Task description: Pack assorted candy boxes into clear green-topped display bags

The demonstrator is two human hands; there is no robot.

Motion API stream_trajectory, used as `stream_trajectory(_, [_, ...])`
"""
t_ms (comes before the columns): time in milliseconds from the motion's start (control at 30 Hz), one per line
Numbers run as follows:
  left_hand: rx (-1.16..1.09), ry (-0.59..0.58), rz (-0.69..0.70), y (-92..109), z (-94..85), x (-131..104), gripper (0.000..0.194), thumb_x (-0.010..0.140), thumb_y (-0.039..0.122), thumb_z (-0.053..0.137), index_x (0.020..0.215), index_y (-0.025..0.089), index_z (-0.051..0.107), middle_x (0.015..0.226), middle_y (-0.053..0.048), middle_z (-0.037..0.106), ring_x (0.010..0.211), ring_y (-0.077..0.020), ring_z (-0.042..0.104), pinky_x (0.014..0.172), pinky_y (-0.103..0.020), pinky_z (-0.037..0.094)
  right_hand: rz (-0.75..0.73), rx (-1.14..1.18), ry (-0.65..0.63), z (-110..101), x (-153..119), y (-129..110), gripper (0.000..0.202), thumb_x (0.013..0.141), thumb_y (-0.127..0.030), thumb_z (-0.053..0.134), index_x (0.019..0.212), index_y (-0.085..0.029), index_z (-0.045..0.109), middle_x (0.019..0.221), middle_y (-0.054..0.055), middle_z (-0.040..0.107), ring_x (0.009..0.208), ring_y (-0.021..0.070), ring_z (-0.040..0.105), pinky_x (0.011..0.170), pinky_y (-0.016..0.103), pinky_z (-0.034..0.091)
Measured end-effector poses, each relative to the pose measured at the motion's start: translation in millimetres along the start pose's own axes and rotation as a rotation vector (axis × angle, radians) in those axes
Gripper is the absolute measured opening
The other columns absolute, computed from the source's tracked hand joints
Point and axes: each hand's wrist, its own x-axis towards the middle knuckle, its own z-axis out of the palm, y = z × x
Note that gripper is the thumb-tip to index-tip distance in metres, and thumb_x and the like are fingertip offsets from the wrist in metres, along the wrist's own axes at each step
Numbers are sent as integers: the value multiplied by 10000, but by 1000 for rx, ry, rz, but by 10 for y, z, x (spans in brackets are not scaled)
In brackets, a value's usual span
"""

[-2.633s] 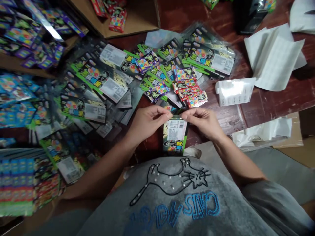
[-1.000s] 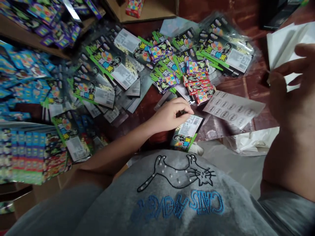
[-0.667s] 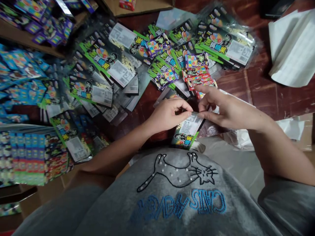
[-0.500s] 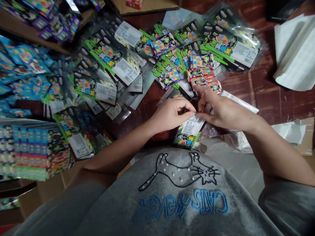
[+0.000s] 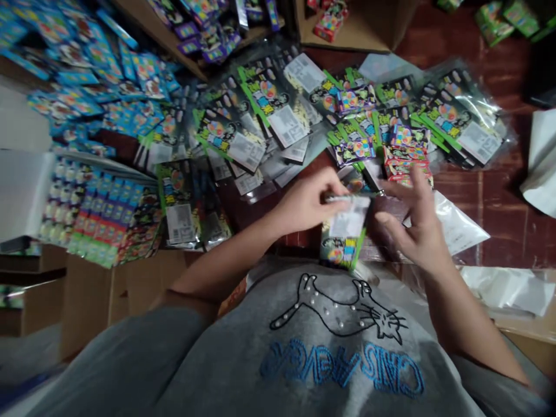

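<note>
My left hand (image 5: pixel 315 200) pinches the upper edge of a dark printed packet (image 5: pixel 336 249) with a white label and a green stripe. The packet hangs down in front of my shirt. To its right my right hand (image 5: pixel 419 226) is off the packet, its fingers apart and slightly smeared by motion. Just beyond that hand lie small red candy packs (image 5: pixel 406 162) in a row, with a purple pack (image 5: pixel 410 136) behind them. More purple packs (image 5: pixel 356 152) rest on flat printed packets of the same green and black design.
Flat printed packets (image 5: pixel 282 124) overlap across the table's middle. Blue packs (image 5: pixel 87 87) are heaped at the left, above a display box (image 5: pixel 102 214) of colourful packs. Cardboard boxes (image 5: pixel 360 37) stand at the back; white paper (image 5: pixel 541 162) lies at the far right.
My right hand has let go of the packet's edge and opened, moving off to the right. My left hand still pinches the packet. The view has turned toward the left.
</note>
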Motion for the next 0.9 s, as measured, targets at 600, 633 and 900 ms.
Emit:
stream_trajectory(600, [-121, 324, -76, -209, -222, -928, 656, 925, 305, 744, 1514, 251, 461, 1301, -95, 636, 1131, -201, 678, 813, -260, 614, -49, 202, 56, 888, 434, -316, 929, 965, -360, 717, 1665, -616, 162, 1573, 84, 507, 1446, 383, 557, 816, 511, 683])
stream_trajectory(633, [-130, 300, -84, -229, -234, -939, 665, 934, 284, 728, 1536, 251, 449, 1291, -94, 627, 1111, -197, 678, 793, -256, 614, -46, 213, 32, 905, 444, -314, 926, 958, -359, 714, 1665, -621, 176, 1499, 80, 569, 1364, 388, 618, 806, 530, 681])
stream_trajectory(900, [-266, 191, -159, -279, -333, -1157, 415, 934, 279, 713, 1318, 206, 575, 1269, -99, 649, 1037, -190, 685, 834, -313, 618, 37, 308, -173, 1054, 311, -328, 878, 926, -358, 727, 1656, -603, 306, 1214, 49, 747, 1082, 365, 763, 914, 618, 666])
